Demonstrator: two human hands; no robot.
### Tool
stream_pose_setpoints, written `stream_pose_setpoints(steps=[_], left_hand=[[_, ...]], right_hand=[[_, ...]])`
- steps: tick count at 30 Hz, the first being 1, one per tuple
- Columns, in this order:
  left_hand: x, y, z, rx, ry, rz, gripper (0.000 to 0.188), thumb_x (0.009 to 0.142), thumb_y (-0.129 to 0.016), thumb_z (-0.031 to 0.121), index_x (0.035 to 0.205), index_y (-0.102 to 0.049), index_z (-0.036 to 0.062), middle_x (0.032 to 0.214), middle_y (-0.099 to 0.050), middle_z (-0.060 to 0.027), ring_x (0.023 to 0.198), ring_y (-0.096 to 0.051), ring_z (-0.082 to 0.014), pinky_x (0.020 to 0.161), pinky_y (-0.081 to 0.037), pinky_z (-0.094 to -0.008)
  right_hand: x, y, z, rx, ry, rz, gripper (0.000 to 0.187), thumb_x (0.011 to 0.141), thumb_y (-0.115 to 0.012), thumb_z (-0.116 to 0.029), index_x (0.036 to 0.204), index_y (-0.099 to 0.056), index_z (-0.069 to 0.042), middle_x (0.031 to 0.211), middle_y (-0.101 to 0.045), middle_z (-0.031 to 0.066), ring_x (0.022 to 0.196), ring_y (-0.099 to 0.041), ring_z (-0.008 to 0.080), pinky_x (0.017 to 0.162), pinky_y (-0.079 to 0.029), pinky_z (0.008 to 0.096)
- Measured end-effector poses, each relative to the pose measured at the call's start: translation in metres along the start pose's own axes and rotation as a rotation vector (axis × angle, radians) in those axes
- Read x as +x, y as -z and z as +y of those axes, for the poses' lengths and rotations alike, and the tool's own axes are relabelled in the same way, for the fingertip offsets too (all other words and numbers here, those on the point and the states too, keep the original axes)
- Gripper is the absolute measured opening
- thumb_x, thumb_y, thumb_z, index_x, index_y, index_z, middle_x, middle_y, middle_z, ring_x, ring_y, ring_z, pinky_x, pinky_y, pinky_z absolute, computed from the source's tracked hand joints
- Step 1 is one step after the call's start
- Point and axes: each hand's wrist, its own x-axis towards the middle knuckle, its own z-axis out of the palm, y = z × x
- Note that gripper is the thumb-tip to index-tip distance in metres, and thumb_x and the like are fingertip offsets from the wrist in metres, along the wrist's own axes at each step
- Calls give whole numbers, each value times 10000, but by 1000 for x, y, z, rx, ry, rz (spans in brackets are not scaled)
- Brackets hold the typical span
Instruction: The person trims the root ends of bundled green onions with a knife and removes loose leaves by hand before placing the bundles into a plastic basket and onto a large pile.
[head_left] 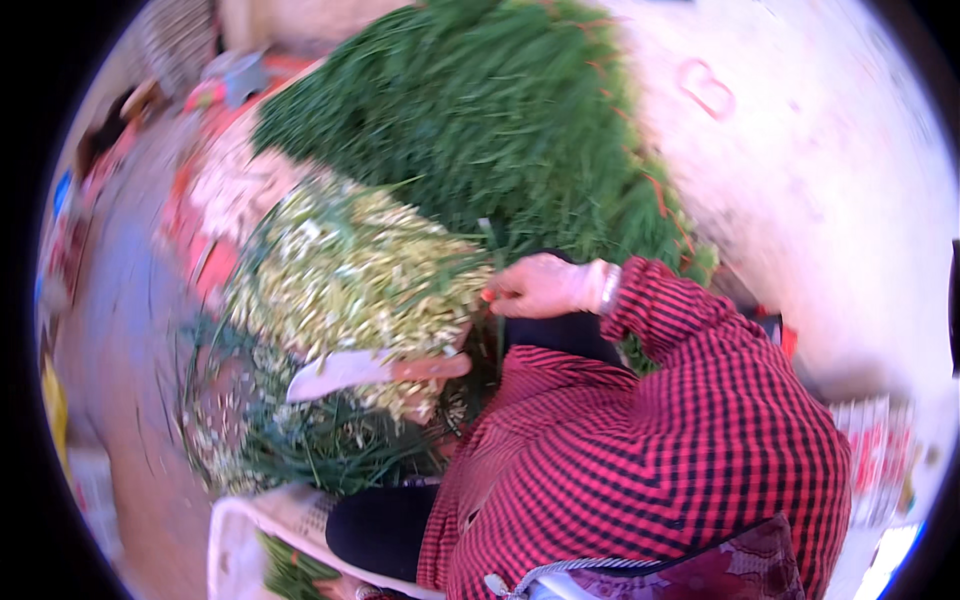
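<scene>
My right hand [545, 285] is closed in a pinch on a small red-orange thing [488, 295], too small and blurred to name surely. It hovers at the right edge of a heap of short pale yellow-white stalk ends [360, 270]. A wide-bladed knife [375, 372] with a wooden handle lies on the near side of this heap, held by neither hand. At the bottom edge, my left hand [350, 588] is mostly cut off, beside long green leafy stalks [285, 570] inside a white plastic basket [232, 535]. Whether its fingers grip the stalks is hidden.
Long green leafy bundles [480, 120], with red ties at their pale ends, cover the far side. Loose green leaves [340, 440] and scraps lie between heap and basket. A bucket [243, 78] stands at the far left on a red sheet. A pale wall [780, 150] rises at the right.
</scene>
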Motion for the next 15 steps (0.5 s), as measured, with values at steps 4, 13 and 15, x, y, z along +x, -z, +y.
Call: stream_pose_setpoints(steps=[4, 13, 15], left_hand=[[4, -18, 74, -156, -152, -80, 601, 926, -525, 535, 1289, -601, 63, 1290, -603, -173, 1243, -523, -327, 1070, -351, -469], [14, -39, 198, -297, -241, -270, 573, 923, -560, 497, 1291, -601, 59, 1287, -605, -167, 1233, -530, -316, 1046, -374, -456], [15, -42, 216, -309, -209, -298, 568, 922, -567, 488, 1291, -601, 58, 1286, -605, -165, 1231, -532, -313, 1041, -379, -453]], right_hand=[[-46, -16, 93, 644, -218, 261, 342, 943, -568, -293, 1154, -630, -32, 883, -704, 82, 814, -689, 196, 762, -544, 339], [-244, -219, 331, 518, -1104, 498, 225, 837, -563, -199, 916, -628, 2, 837, -668, 175, 770, -665, 278, 733, -518, 399], [-256, -229, 345, 586, -1222, 566, 302, 835, -591, -226, 1028, -642, 0, 939, -687, 210, 934, -664, 332, 852, -498, 408]])
